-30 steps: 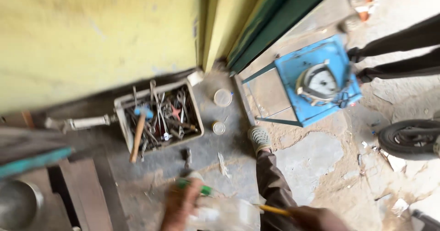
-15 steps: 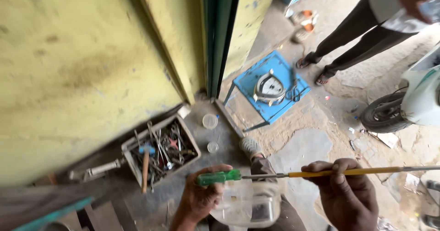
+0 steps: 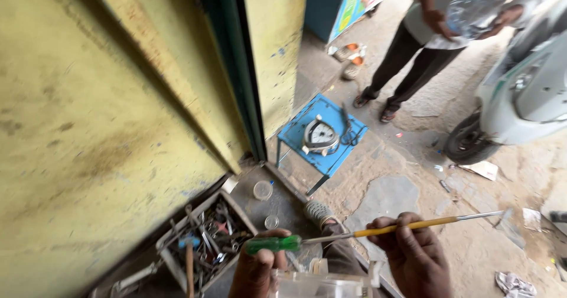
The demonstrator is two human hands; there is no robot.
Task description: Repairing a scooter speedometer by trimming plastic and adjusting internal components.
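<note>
Left hand (image 3: 255, 272): closed around the green-handled screwdriver (image 3: 273, 244), whose thin shaft (image 3: 328, 237) runs rightward.
Right hand (image 3: 416, 259): fingers pinched on a long yellow-handled brush (image 3: 413, 225), its metal end (image 3: 481, 216) pointing right.
Clear plastic container (image 3: 322, 283): seen just below both hands at the bottom edge.
Change: since half a second ago the two tools have been brought end to end into one line, and the view has been lifted; the tools are judged to be under comparison or alignment, not yet applied to the container.
Tool tray (image 3: 204, 243): on the ground beside the yellow wall, near the left hand.
Blue stool (image 3: 295, 135): farther off, a dial gauge (image 3: 321, 135) resting on it.
Another person (image 3: 413, 50): standing beyond, near a white scooter (image 3: 525, 97).
</note>
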